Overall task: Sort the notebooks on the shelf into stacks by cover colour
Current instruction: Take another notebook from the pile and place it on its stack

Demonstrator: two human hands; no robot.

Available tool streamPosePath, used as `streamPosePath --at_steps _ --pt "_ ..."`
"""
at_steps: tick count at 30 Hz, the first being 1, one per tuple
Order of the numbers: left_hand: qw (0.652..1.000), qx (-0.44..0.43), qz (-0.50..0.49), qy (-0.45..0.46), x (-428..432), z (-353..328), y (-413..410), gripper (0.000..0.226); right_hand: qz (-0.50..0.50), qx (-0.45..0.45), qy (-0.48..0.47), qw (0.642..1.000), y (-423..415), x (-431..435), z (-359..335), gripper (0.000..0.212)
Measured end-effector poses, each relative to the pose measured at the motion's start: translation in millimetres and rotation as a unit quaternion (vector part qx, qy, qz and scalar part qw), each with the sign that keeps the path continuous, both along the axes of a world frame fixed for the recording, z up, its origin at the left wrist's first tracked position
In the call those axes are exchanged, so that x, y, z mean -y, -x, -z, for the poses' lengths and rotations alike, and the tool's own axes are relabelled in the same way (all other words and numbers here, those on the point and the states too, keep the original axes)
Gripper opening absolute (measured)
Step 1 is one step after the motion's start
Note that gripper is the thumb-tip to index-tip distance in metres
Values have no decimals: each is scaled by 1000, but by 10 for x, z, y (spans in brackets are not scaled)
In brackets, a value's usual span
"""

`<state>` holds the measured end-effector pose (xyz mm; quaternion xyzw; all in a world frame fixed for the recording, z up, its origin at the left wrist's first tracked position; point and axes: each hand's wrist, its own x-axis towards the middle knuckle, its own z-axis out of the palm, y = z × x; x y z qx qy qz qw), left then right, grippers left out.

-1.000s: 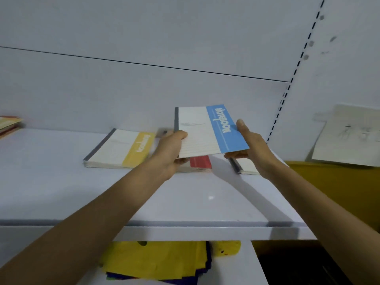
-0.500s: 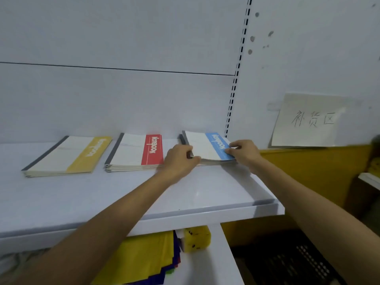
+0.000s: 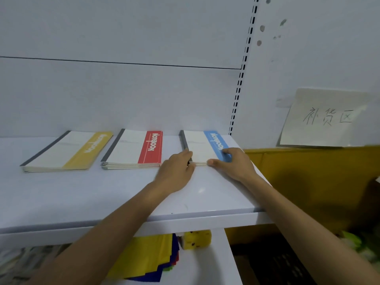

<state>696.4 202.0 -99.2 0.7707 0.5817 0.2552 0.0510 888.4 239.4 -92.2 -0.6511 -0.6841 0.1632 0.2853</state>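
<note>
Three notebook stacks lie in a row on the white shelf (image 3: 82,194). The yellow-banded stack (image 3: 67,151) is at the left, the red-banded stack (image 3: 133,150) in the middle, the blue-banded stack (image 3: 202,144) at the right. My left hand (image 3: 177,170) presses against the near left corner of the blue stack, fingers curled at its edge. My right hand (image 3: 230,161) rests on the near right corner, fingers flat over the blue band and thumb against the front edge. Both hands touch the stack as it lies on the shelf.
A slotted upright (image 3: 239,79) rises right behind the blue stack. A paper sign (image 3: 327,118) hangs on the wall at right above a yellow panel (image 3: 308,182). Below the shelf lie coloured sheets (image 3: 148,258) and a yellow box (image 3: 197,239).
A second ago both hands held the blue notebook in the air; it now lies on the blue stack, and the hands have shifted to its near edge. The view has swung right.
</note>
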Motion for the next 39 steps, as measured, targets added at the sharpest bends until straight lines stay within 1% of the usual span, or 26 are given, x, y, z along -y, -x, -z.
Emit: streamPosePath --at_steps 3,6,9,12,15,18,21,23,25,28,30,33,37,39 --pt "999 -46 3 13 45 -46 -32 40 9 -13 -14 1000 -9 15 14 78" --pt "997 -67 -20 14 44 -50 -50 46 6 4 -23 1000 -18 14 9 76" --pt "998 -54 -29 24 37 -32 -40 46 -5 23 -32 999 -6 18 3 74" --pt "997 -60 -24 38 29 -38 -23 44 -12 40 -41 998 -7 14 0 71" --pt "996 -67 -24 57 12 -41 -10 48 -16 51 -43 998 -6 -7 13 70" --pt "995 -75 -28 52 3 -35 -8 49 -18 49 -45 998 -20 -38 26 69" --pt "997 -48 -33 50 11 -31 -31 49 -24 40 -40 998 -19 -49 38 68" --pt "998 -22 -24 45 33 -19 -44 44 -24 32 -37 999 -7 -33 38 67" --pt "999 -14 -30 24 54 -25 -51 38 -15 8 -64 998 0 11 3 64" --pt "997 -44 -68 -11 157 -106 -99 45 -24 -22 -154 988 57 168 -76 46" --pt "995 -62 -62 -42 284 -168 -95 47 -43 -45 -189 980 183 329 -93 35" --pt "995 -73 -41 -63 609 -277 90 46 -60 -55 -222 972 513 571 -88 26" --pt "992 -84 -34 -87 1168 -332 704 47 -82 -63 -249 963 1205 981 -132 25" --pt "992 -79 -48 -88 1478 -330 1133 47 -112 -61 -263 956 1645 1227 -137 26"
